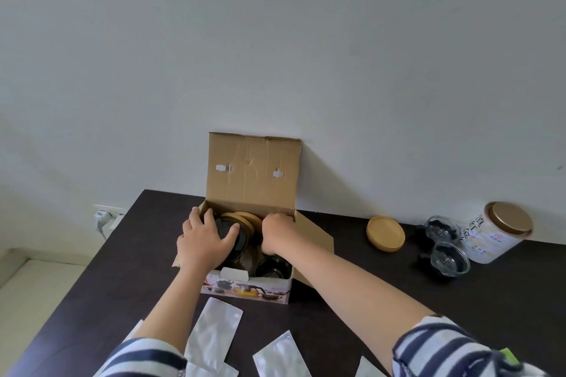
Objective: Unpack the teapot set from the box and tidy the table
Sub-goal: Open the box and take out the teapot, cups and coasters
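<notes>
Low in frame, our left hand cups the fragile glass teapot; our right hand is curled inside the box, its hold hidden.

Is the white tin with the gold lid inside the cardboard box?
No, the tin lies on the table, far right of the box.
</notes>
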